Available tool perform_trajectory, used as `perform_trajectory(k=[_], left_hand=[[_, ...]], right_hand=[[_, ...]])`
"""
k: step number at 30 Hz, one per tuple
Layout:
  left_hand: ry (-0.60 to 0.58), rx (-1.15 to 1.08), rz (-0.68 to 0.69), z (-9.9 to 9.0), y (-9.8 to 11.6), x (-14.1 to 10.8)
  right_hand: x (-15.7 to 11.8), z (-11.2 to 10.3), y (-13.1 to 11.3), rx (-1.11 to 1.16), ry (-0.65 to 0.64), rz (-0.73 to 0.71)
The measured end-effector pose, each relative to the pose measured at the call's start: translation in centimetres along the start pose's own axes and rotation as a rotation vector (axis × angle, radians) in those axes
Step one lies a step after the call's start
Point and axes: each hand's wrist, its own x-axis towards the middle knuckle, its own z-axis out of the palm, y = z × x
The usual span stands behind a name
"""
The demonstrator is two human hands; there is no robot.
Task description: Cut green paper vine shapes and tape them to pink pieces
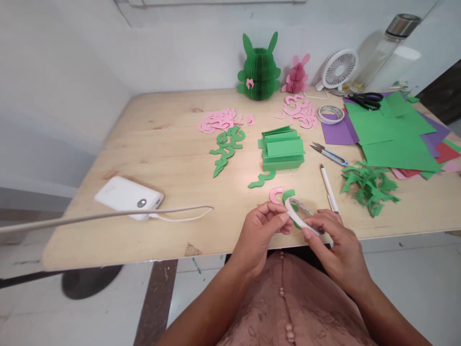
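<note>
My right hand [334, 245] grips a roll of white tape [296, 217] by its right side, tilted just above the table's front edge. The fingers of my left hand [262, 233] are pinched at the roll's left edge; whether a loose tape end is between them I cannot tell. Under and behind the roll lies a curved green paper piece [288, 194], partly hidden. Beside it is a small pink paper arc [275, 194]. Farther back are a wavy green strip [262, 179] and a folded green paper stack [283, 149].
Cut pink pieces [219, 120] and green pieces [227, 149] lie mid-table. Thread snips [329, 154], a white pen [328, 187], green scraps [370, 185], another tape roll [330, 115] and coloured sheets [396, 139] are right. A power bank [127, 196] lies left. Paper bunnies [260, 72] stand behind.
</note>
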Motion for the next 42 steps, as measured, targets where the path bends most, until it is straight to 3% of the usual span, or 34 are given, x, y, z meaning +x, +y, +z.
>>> perform_trajectory(k=[14,31,42], left_hand=[[0.086,0.144,0.176,0.3,-0.4,0.0],[0.081,0.252,0.267,0.3,-0.5,-0.1],[0.067,0.458,0.563,0.5,-1.0,-0.9]], right_hand=[[-0.2,0.3,0.2,-0.017,0.013,0.001],[-0.2,0.3,0.1,-0.016,0.036,0.040],[0.0,0.5,0.2,-0.013,0.073,0.022]])
